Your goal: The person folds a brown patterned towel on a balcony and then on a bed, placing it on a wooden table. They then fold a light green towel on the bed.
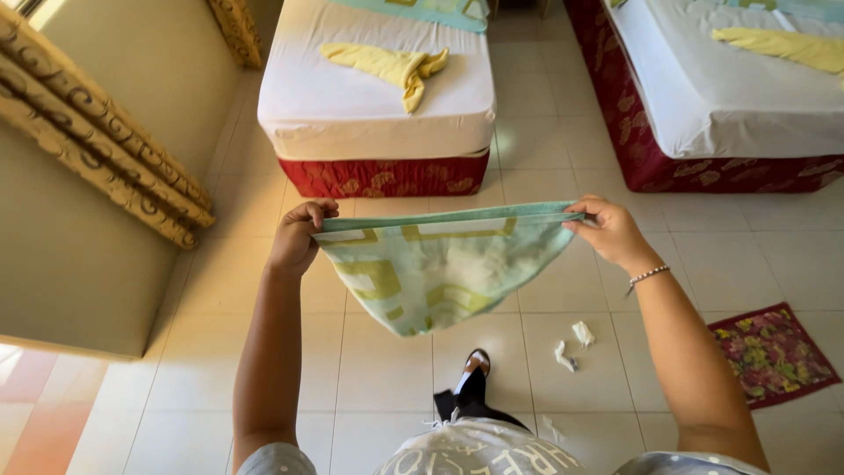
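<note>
Two hands stretch a pale green patterned cloth (440,264) taut above a cream tiled floor (378,387).

Open floor lies below and ahead, bounded left by a beige wall with gold curtains (97,149), far by a white bed with a red base (378,105). The left hand (297,237) is closed on the cloth's left top corner; the right hand (611,230) pinches its right corner. White paper scraps (571,345) lie near right, a red floral mat (772,352) farther right.
</note>
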